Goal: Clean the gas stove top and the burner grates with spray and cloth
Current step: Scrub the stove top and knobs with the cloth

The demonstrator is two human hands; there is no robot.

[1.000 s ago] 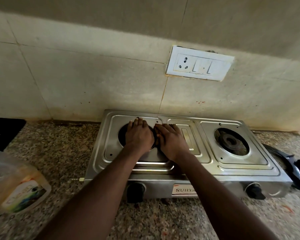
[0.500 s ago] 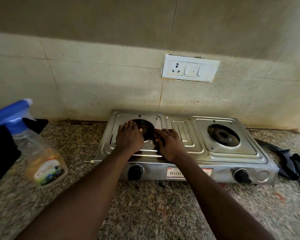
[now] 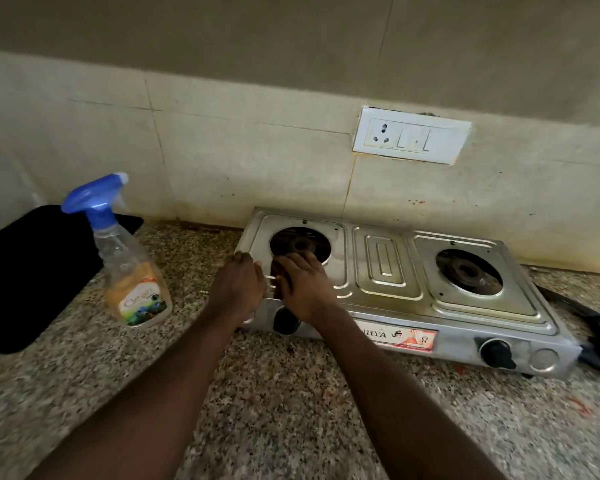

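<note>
A steel two-burner gas stove point(image 3: 388, 271) stands on the granite counter against the tiled wall, with no grates on it. Both hands lie on its front left part. My left hand point(image 3: 238, 285) rests on the stove's left front corner. My right hand point(image 3: 302, 285) lies just beside it, fingers reaching to the rim of the left burner point(image 3: 302, 242). Something dark shows under its thumb side; I cannot tell what. A clear spray bottle point(image 3: 129, 265) with a blue trigger stands left of the stove. The right burner point(image 3: 468, 271) is bare.
A flat black item point(image 3: 32, 271) lies behind the spray bottle at the far left. Black grates point(image 3: 596, 327) lie on the counter right of the stove. A white socket plate point(image 3: 411, 135) sits on the wall above. Two black knobs face the front.
Both hands have slid from over the left burner toward the stove's front left corner. The view has swung left, bringing the spray bottle fully into sight.
</note>
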